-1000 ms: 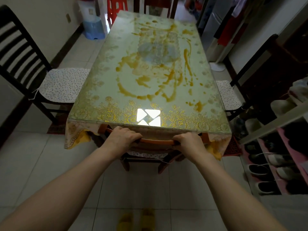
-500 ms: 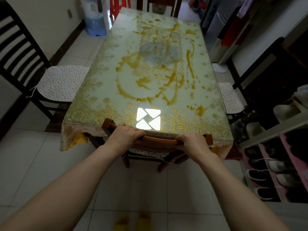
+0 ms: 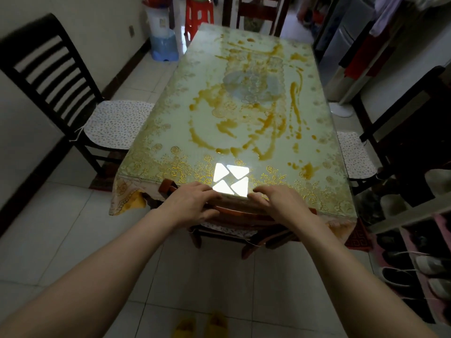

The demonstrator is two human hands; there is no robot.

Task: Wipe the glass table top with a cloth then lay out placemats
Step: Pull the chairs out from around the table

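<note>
The glass table top (image 3: 244, 113) stretches away from me, over a pale cloth with gold flower print. Orange-brown smears (image 3: 244, 132) spread across its middle and right side. A bright window reflection (image 3: 231, 178) shines near the front edge. My left hand (image 3: 189, 203) and my right hand (image 3: 280, 203) hover over the top rail of a brown wooden chair (image 3: 234, 213) tucked under the near end, fingers spread forward and relaxed, holding nothing. No cloth or placemat is visible.
A black slatted chair with a patterned cushion (image 3: 114, 123) stands at the left side, another cushioned chair (image 3: 353, 154) at the right. A shoe rack (image 3: 419, 262) fills the right foreground. A water dispenser (image 3: 161, 32) and a red stool (image 3: 199, 15) stand at the far left.
Both hands have let go of the chair's top rail and opened, fingers now extended toward the table edge. The chair has slid further under the table, and my view moved closer.
</note>
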